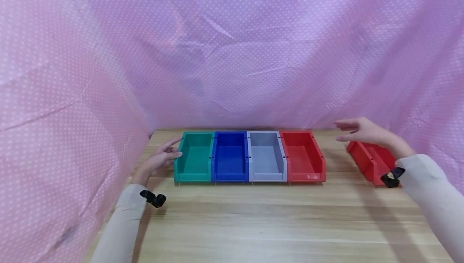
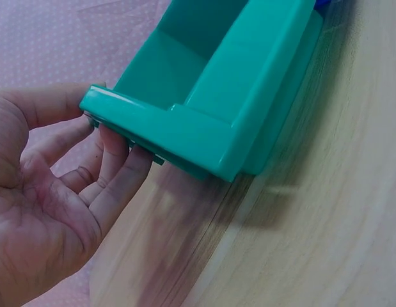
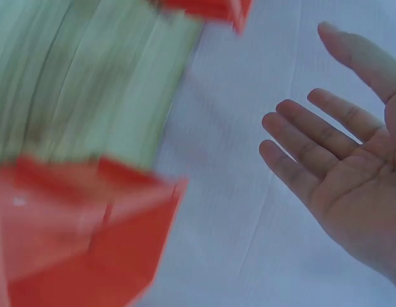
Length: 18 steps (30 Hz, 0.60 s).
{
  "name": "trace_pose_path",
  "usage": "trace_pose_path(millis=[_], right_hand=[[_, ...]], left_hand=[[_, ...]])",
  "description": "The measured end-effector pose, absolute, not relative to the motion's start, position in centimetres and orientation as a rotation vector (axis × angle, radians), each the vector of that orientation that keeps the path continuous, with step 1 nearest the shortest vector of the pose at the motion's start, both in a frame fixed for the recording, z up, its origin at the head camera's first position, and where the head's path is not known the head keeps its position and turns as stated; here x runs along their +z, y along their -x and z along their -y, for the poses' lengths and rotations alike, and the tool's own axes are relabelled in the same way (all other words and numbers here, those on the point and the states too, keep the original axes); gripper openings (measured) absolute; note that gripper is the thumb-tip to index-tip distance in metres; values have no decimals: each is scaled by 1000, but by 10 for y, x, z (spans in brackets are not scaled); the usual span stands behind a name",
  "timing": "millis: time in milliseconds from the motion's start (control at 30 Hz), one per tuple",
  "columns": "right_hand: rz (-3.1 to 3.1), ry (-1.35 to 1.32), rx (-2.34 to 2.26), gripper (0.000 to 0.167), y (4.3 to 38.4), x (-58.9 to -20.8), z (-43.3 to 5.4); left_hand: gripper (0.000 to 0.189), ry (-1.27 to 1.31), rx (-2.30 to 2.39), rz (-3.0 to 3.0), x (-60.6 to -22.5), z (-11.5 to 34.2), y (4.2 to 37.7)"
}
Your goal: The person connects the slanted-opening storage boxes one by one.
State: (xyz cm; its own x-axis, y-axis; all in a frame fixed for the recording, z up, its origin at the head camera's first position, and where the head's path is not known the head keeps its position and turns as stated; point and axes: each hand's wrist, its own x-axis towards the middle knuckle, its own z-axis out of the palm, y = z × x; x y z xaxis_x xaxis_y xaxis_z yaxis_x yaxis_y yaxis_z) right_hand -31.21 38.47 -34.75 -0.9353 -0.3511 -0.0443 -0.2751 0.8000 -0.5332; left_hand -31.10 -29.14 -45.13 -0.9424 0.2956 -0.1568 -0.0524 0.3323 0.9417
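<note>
In the head view, four open-fronted plastic bins stand side by side: a green bin, a blue bin, a grey bin and a red bin. At the far left my left hand holds the green bin's outer side. The left wrist view shows its thumb at the rim of the green bin, the other fingertips against the wall below. My right hand is in the air, fingers extended and holding nothing, near a separate red bin lying tilted at the right.
The bins stand toward the back of a wooden table. Pink dotted cloth hangs behind and at both sides. Black wrist cameras sit on both sleeves. The right forearm passes in front of part of the separate red bin.
</note>
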Motion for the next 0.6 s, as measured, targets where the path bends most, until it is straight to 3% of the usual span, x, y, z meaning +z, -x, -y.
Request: trace_pose_path(millis=[267, 600], right_hand=[[-2983, 354, -627, 66, 292, -357, -451], [-2959, 240, -502, 67, 277, -373, -498]], left_hand=[[73, -219, 1612, -2321, -446, 293, 313], [72, -228, 1616, -2333, -440, 295, 316]])
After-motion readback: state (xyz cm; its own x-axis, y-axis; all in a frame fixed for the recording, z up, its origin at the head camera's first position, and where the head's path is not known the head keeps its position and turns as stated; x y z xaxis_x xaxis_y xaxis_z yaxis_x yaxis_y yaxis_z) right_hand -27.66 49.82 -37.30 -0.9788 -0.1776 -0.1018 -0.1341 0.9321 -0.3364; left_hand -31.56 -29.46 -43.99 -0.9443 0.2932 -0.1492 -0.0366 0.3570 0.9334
